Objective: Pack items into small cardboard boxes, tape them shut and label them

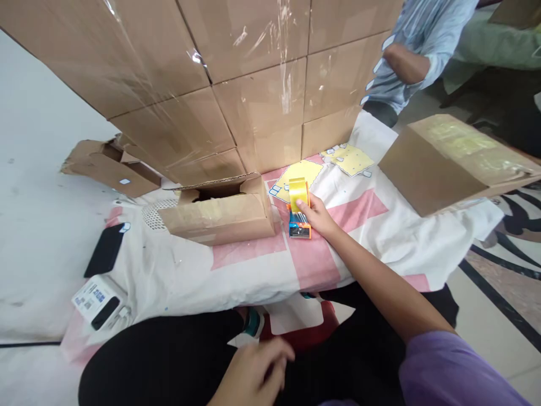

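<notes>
My right hand (318,215) reaches forward and grips an orange and blue tape dispenser (299,213) with a yellow roll, standing on a pink and white cloth (249,265). Just left of the dispenser lies a small open cardboard box (220,214) on its side. My left hand (249,375) rests low by my lap, fingers loosely curled over red and white items (304,324); whether it grips anything is unclear.
A wall of stacked, film-wrapped cartons (236,79) rises behind. A taped box (452,160) sits at right, a flattened box (107,169) at left. A black phone (105,249) and a white device (101,301) lie near left. Another person (409,56) sits far right.
</notes>
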Demonstrator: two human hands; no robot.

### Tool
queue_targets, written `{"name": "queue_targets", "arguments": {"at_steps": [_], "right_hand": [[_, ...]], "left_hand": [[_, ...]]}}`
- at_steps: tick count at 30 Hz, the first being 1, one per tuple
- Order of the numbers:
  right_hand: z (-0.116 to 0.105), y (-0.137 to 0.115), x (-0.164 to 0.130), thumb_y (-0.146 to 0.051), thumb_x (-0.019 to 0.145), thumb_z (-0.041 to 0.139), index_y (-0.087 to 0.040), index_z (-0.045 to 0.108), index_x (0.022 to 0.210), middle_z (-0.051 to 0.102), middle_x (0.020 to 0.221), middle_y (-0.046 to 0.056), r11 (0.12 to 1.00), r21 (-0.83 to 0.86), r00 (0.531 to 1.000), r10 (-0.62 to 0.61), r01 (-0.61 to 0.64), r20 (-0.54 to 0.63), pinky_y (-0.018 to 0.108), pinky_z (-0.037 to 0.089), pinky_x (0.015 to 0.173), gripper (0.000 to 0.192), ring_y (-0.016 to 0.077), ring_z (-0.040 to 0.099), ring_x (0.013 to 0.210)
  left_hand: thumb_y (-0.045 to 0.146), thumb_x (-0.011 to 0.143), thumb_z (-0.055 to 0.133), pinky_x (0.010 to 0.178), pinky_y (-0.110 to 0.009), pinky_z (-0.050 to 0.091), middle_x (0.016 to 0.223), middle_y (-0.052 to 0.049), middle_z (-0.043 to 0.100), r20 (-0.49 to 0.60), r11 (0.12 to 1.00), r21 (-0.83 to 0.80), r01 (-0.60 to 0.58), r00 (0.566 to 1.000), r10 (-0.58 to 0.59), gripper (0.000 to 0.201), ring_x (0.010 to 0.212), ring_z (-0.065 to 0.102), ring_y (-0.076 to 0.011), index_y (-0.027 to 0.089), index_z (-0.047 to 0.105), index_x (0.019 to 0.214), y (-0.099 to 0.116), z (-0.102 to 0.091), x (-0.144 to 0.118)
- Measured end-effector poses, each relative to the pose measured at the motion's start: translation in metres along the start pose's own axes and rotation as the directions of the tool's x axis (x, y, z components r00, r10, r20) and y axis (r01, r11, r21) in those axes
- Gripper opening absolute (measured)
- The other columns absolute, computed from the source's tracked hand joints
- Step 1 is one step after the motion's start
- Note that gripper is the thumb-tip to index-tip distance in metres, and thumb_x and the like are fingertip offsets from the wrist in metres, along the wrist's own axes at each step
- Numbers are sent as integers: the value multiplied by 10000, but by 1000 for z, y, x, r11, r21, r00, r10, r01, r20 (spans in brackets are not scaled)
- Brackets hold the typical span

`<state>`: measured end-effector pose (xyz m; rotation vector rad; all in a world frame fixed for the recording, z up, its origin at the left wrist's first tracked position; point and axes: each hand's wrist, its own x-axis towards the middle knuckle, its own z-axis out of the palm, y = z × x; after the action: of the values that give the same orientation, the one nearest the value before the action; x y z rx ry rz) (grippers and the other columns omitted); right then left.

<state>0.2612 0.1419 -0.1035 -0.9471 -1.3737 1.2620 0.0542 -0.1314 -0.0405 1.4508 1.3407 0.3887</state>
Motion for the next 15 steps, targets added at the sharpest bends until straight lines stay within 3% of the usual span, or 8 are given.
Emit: {"name": "queue_targets", "arguments": {"at_steps": [2, 4, 6, 12, 15], "right_hand": [[1, -2, -1, -741, 797, 658, -210, 652, 972, 743, 914, 57, 1000, 12, 999, 7, -6, -38, 359, 567, 759, 559, 246, 697, 861], [2, -4, -2, -766, 757, 677, -211, 649, 902, 731, 847, 41, 999, 49, 998, 18, -15, -60, 342, 556, 722, 575, 235, 686, 816], [3, -5, -3, -780, 736, 687, -210, 638, 843, 715, 777, 30, 996, 88, 998, 34, -28, -58, 328, 544, 673, 582, 226, 679, 761], [7, -3, -1, -793, 755, 656, -206, 625, 766, 682, 654, 35, 985, 162, 996, 64, -53, -60, 324, 528, 598, 588, 240, 691, 699], [7, -1, -2, -765, 771, 661, -204, 631, 814, 699, 688, 31, 982, 183, 996, 61, -48, -68, 320, 538, 624, 563, 227, 693, 704]], "left_hand": [[343, 970, 525, 618, -271, 432, 604, 20, 592, -54, 998, -45, -47, 998, 45, 231, 590, 568, -146, 242, 728, 1012, 1, 5, 41], [365, 951, 517, 599, -266, 397, 610, 35, 543, -231, 988, -128, -91, 971, 60, 267, 587, 533, -147, 233, 678, 1117, 5, 4, 76], [380, 918, 540, 586, -258, 382, 607, 56, 515, -337, 972, -202, -119, 940, 46, 303, 566, 505, -142, 219, 624, 1160, 8, -1, 97], [329, 876, 589, 615, -260, 374, 629, 51, 585, -330, 987, -74, -143, 937, 111, 324, 597, 544, -151, 223, 621, 1180, 8, -18, 120], [294, 846, 623, 664, -267, 408, 674, 44, 606, -344, 981, -63, -183, 927, 151, 446, 659, 584, -163, 217, 598, 1284, 13, -21, 143]]}}
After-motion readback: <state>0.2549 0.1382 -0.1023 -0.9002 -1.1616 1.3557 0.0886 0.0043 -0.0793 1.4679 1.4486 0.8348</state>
